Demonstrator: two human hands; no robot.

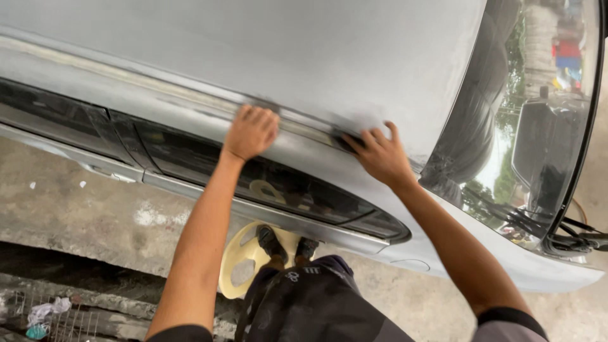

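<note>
A grey, dull-sanded car roof point(285, 50) fills the top of the head view, seen from above. My left hand point(251, 131) presses flat on the roof's side rail above the dark side window point(285, 187); whether something lies under the palm is hidden. My right hand point(380, 155) rests with spread fingers on the rail edge near the windshield point(525, 126). Both arms reach forward over the car's side.
I stand on a pale yellow stool point(239, 266) on the concrete ground point(82, 209) beside the car. Wiper arms point(576, 234) lie at the windshield's base on the right. A dirty drain with litter point(44, 313) runs along the bottom left.
</note>
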